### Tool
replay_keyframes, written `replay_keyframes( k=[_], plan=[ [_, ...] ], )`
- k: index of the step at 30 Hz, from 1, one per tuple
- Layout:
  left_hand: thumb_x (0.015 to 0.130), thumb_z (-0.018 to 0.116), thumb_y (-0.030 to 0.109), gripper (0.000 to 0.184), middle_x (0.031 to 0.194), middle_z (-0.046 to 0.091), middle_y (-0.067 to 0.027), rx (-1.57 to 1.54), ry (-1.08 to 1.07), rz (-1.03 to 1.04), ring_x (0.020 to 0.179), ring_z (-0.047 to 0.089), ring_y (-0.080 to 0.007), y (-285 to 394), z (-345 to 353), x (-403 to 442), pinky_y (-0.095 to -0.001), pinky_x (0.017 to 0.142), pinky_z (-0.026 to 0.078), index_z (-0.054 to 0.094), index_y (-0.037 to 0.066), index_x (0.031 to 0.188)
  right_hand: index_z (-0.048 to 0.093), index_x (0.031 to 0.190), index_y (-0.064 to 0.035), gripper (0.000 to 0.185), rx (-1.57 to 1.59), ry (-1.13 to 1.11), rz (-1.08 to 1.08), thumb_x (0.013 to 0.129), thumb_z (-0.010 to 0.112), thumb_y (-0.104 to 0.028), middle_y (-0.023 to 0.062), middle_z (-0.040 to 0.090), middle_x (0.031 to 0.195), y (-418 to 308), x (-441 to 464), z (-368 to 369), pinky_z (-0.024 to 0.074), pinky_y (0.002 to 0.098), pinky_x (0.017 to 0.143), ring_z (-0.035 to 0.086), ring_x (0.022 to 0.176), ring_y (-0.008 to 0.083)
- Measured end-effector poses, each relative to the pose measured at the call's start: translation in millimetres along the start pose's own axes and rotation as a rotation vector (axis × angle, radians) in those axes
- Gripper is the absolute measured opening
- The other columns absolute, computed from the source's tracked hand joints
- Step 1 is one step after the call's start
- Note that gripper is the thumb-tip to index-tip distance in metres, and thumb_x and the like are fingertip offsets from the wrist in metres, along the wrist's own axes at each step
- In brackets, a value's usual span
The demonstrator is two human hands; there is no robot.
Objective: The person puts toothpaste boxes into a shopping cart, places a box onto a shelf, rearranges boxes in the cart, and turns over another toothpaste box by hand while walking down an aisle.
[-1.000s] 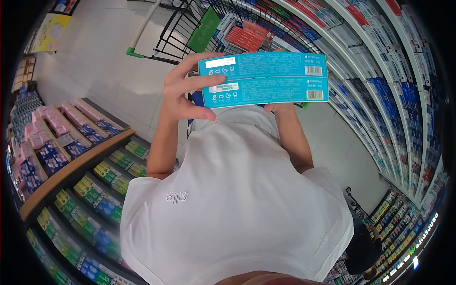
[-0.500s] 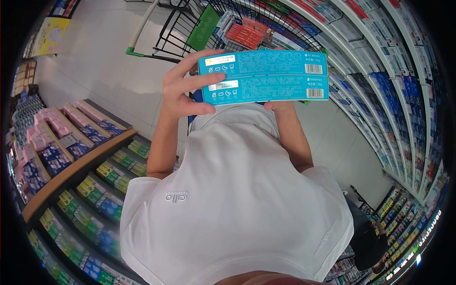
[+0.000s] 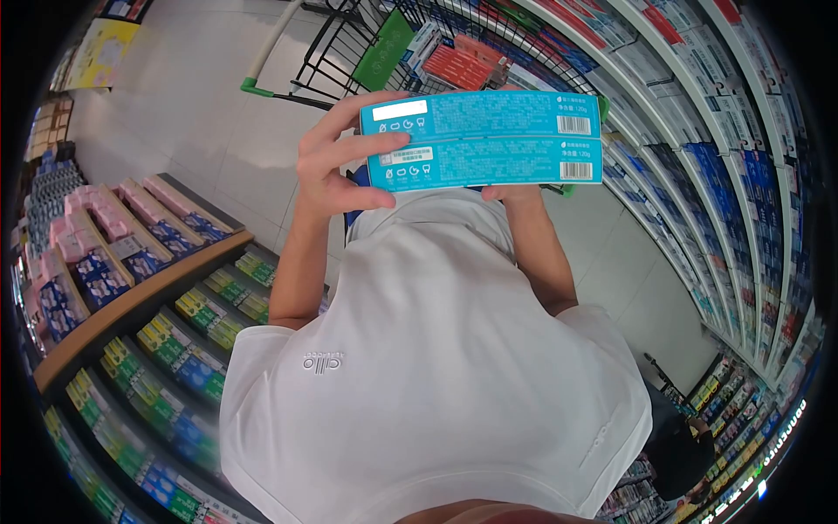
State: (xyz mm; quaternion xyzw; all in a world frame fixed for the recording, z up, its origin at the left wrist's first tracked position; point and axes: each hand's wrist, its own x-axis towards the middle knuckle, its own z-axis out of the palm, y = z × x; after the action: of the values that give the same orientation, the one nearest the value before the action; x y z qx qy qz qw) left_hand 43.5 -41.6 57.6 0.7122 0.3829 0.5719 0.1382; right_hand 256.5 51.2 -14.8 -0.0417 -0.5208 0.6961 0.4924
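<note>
Two teal toothpaste boxes, one above the other, are held up in front of my shirt with their printed backs toward me. Barcodes and a 120g mark show at their right ends. My left hand is closed round the left end, a finger lying across the front and the thumb at the lower edge. At the lower right edge is my right hand, gripping from behind. Most of its fingers are hidden by the boxes.
Beyond the boxes stands a shopping cart with red packages inside. Tall shelves of boxed goods curve along the right. Tiered display shelves stand at left. Another person in dark clothing is at lower right.
The toothpaste boxes have tilted slightly, and glare has shifted across their labels. The cart appears a little farther right in view. Both hands keep their grip.
</note>
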Motion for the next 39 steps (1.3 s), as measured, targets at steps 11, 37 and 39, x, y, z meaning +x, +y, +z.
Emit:
replay_keyframes(
  k=[11,37,39],
  plan=[
    [0.064,0.078,0.046,0.056,0.113,0.058,-0.027,-0.034,0.005,-0.023,0.099,0.062,-0.0353,3.9,2.9,0.0,-0.0389,0.08,0.052,0.071,0.003,0.1,0.033,0.139,-0.0095,0.106,-0.021,0.006,0.005,0.053,0.088,-0.037,0.0042,0.052,0.128,0.6,-4.6,-3.6,0.0464,0.0366,0.096,0.051,0.116,0.0191],
    [0.071,0.072,0.05,0.076,0.119,0.058,-0.0234,-0.102,-0.043,-0.215,0.11,0.057,-0.0333,4.2,5.9,-3.9,-0.0391,0.089,0.045,0.053,-0.002,0.122,0.031,0.14,-0.009,0.108,-0.033,0.059,0.038,0.052,0.088,-0.038,0.0039,0.052,0.127,5.9,-24.9,-10.0,0.0466,0.0357,0.096,0.051,0.116,0.0185],
    [0.071,0.072,0.049,0.076,0.12,0.058,-0.0231,-0.105,-0.048,-0.21,0.109,0.057,-0.0329,2.0,5.7,-6.2,-0.0381,0.088,0.045,0.052,-0.002,0.123,0.031,0.14,-0.009,0.109,-0.032,0.059,0.044,0.052,0.088,-0.038,0.0039,0.052,0.127,6.5,-25.7,-11.1,0.0466,0.0357,0.096,0.051,0.116,0.0184]
  ],
)
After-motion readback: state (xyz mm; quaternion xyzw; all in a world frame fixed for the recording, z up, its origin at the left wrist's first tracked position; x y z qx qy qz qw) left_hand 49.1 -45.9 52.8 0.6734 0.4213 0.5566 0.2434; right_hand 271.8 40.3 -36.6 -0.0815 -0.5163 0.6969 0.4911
